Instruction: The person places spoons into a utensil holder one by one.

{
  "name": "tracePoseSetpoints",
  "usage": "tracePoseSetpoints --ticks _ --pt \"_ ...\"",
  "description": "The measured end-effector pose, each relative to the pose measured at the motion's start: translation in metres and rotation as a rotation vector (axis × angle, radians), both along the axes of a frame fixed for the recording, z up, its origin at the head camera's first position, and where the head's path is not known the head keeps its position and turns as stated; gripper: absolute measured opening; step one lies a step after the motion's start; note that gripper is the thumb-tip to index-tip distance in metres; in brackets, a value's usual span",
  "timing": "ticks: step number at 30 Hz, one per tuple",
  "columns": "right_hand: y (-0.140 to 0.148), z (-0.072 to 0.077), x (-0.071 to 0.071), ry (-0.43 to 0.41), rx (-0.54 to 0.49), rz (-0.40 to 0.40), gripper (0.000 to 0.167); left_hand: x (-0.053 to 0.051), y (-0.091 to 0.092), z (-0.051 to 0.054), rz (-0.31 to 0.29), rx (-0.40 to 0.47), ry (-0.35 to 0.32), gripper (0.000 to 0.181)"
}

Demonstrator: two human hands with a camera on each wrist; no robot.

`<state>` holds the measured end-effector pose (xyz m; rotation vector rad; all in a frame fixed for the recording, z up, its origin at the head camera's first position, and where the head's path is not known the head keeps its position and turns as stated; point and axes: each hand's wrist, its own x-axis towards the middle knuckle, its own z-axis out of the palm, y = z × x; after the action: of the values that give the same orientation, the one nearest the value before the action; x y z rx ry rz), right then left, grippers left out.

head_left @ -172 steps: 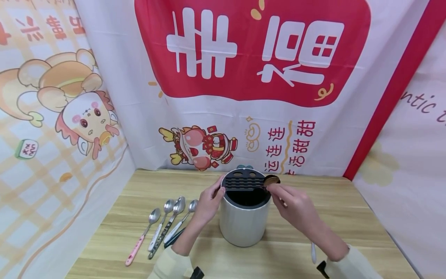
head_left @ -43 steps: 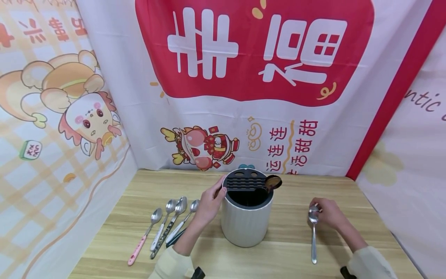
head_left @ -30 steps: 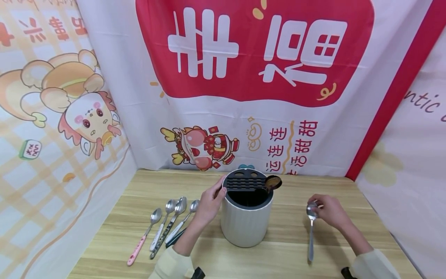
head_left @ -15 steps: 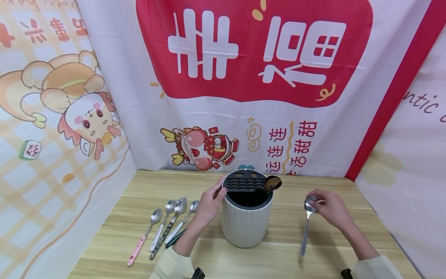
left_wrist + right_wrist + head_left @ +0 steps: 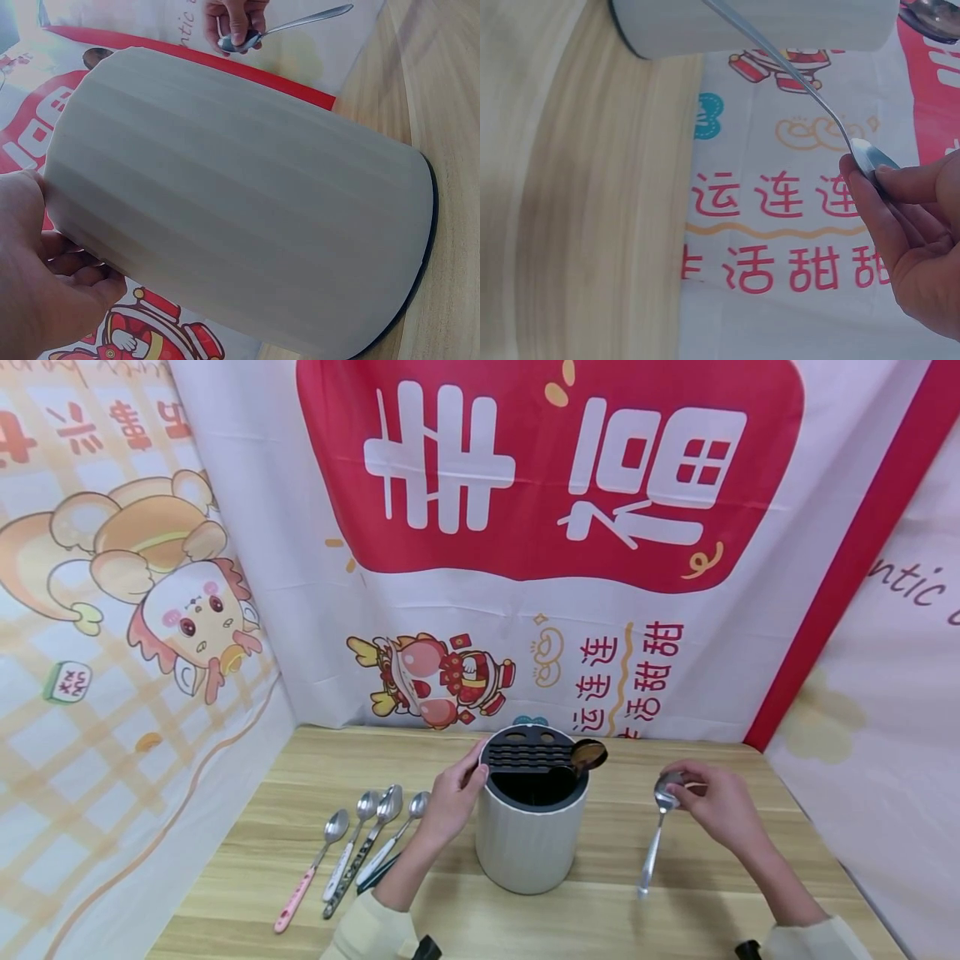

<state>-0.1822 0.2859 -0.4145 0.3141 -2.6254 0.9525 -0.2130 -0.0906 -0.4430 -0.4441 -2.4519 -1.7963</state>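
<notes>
A pale ribbed canister with a dark slotted lid stands upright on the table. My left hand grips its upper left side, thumb near the rim; the left wrist view shows the hand against the canister wall. A dark brown spoon leans out of the lid's opening on the right. To the right of the canister, my right hand pinches a silver spoon by its bowl, handle pointing down. In the right wrist view, thumb and fingers of the hand hold the bowl.
Several spoons lie left of the canister: a pink-handled one, a patterned dark one, white-handled ones, and a dark green handle partly behind the left forearm. Printed cloth hangs behind the wooden table.
The brown spoon, earlier in my right hand at the rim, now rests in the canister unheld. My right hand has moved right and lifted the silver spoon, its handle swinging left. The left hand stays put.
</notes>
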Motion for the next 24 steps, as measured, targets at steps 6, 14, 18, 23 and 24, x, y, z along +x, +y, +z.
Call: tracePoseSetpoints --ticks 6,14,18,23,24 --pt "-0.006 0.011 0.006 0.023 -0.016 -0.024 0.019 0.000 0.000 0.001 -0.004 -0.011 -0.006 0.051" --pt "-0.014 0.025 0.014 0.050 -0.036 -0.060 0.020 0.001 0.000 0.000 -0.001 0.001 -0.032 0.052" --pt "-0.017 0.032 0.018 0.111 -0.045 -0.066 0.019 0.001 0.001 0.000 0.002 -0.004 -0.028 0.053" --pt "-0.022 0.039 0.022 0.182 -0.062 -0.073 0.021 0.002 0.001 0.001 0.007 -0.006 -0.031 0.053" --pt "-0.023 0.040 0.022 0.189 -0.069 -0.073 0.021 0.002 0.001 0.001 0.007 -0.006 -0.032 0.054"
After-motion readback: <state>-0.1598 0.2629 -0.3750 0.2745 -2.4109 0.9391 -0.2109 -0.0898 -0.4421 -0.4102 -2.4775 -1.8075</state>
